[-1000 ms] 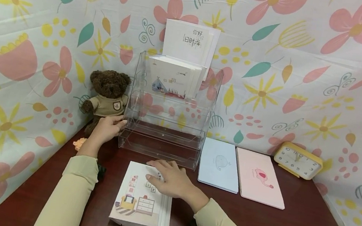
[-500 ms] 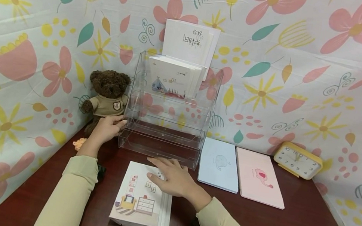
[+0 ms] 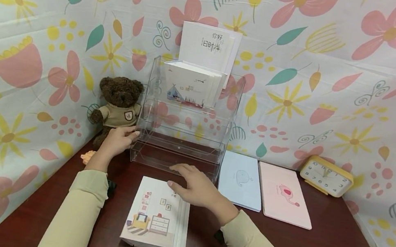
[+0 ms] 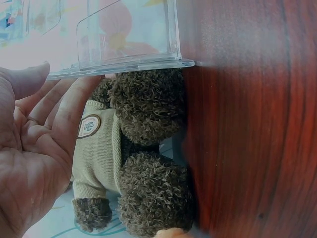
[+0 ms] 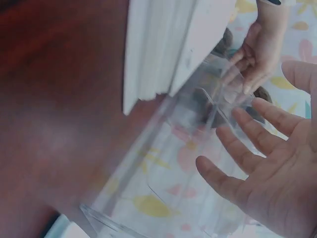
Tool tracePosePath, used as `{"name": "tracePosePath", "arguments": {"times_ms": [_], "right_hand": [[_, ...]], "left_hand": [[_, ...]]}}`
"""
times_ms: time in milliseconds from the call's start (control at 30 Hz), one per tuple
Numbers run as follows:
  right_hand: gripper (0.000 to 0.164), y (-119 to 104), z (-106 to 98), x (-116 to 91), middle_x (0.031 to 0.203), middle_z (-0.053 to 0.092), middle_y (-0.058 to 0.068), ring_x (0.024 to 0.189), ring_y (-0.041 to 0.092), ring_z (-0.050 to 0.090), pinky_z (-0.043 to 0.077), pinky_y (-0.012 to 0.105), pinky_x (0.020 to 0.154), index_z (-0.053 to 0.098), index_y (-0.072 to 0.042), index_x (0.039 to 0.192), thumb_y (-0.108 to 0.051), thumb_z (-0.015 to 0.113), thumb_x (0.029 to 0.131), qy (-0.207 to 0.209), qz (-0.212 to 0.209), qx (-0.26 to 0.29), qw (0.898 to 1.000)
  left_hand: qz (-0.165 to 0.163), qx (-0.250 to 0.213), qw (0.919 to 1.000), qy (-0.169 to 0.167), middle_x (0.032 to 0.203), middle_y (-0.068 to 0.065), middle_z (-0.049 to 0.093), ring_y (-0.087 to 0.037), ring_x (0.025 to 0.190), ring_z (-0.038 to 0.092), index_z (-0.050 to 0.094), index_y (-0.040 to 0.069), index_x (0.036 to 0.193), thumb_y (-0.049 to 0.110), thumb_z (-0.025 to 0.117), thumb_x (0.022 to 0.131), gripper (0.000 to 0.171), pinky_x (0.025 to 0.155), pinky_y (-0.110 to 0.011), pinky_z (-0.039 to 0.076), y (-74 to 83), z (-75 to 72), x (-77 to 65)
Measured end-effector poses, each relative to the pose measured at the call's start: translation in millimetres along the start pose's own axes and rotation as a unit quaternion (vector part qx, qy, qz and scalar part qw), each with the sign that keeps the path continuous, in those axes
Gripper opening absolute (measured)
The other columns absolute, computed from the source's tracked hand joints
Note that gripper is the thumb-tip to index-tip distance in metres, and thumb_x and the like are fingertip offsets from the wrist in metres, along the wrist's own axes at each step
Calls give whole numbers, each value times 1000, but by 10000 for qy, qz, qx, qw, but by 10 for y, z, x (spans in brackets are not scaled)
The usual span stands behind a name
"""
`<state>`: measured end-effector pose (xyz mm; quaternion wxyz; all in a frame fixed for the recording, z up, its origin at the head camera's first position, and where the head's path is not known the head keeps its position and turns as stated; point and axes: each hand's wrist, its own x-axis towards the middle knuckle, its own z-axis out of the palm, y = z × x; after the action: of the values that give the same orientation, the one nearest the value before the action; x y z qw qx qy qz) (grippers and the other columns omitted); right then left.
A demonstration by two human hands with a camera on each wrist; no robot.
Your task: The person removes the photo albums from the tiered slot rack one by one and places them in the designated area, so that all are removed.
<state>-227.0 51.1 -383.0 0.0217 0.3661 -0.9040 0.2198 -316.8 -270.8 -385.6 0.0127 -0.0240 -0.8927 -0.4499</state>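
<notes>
A clear acrylic rack (image 3: 179, 154) stands at the back of the table. At its lower left side my left hand (image 3: 118, 142) holds the panel's edge; the left wrist view has the thumb at the front and the fingers (image 4: 74, 101) against the outer side. My right hand (image 3: 197, 187) hovers over the upper right corner of a stacked pair of white books (image 3: 151, 212), the top one printed with an armchair and drawers. Spread fingers (image 5: 233, 186) hold nothing in the right wrist view, apart from the book (image 5: 158, 49). Two white books, one tall (image 3: 200, 45) and one smaller (image 3: 188, 83), stand in the rack's upper tiers.
A brown teddy bear (image 3: 120, 107) in a khaki shirt sits left of the rack. A blue notebook (image 3: 240, 182) and a pink notebook (image 3: 283, 196) lie to its right, with a yellow alarm clock (image 3: 326, 175) behind. A small orange item (image 3: 87, 157) is near my left wrist.
My right hand has shifted right and lifted slightly away from the top book, its fingers drawing off the cover. My left hand, the rack and the books have stayed in place.
</notes>
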Motion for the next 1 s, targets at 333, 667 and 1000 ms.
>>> {"name": "tracePosePath", "arguments": {"times_ms": [333,667,1000], "right_hand": [[58,-25,-430,131,153,47,3,140,26,43,39,60,109,50,-21,151,-51,54,101,588,-311,-458,9967],[58,-78,-851,254,156,41,0,141,32,38,34,76,100,50,-31,149,-62,48,99,967,-283,-1025,9896],[50,-74,-1547,707,148,47,17,130,38,49,48,59,97,58,-11,138,-23,72,91,2834,-1429,-2090,9250]], "left_hand": [[-7,-41,10000,-8,147,-22,50,-34,116,64,38,15,157,43,49,107,59,90,-46,58,-9,5,0],[15,-38,10000,-3,148,-22,49,-33,114,66,38,16,157,44,50,106,59,88,-45,59,-5,-11,17],[-4,-34,10000,-50,149,-21,48,-34,116,64,38,17,157,45,49,106,59,89,-46,58,-36,3,31]]}}
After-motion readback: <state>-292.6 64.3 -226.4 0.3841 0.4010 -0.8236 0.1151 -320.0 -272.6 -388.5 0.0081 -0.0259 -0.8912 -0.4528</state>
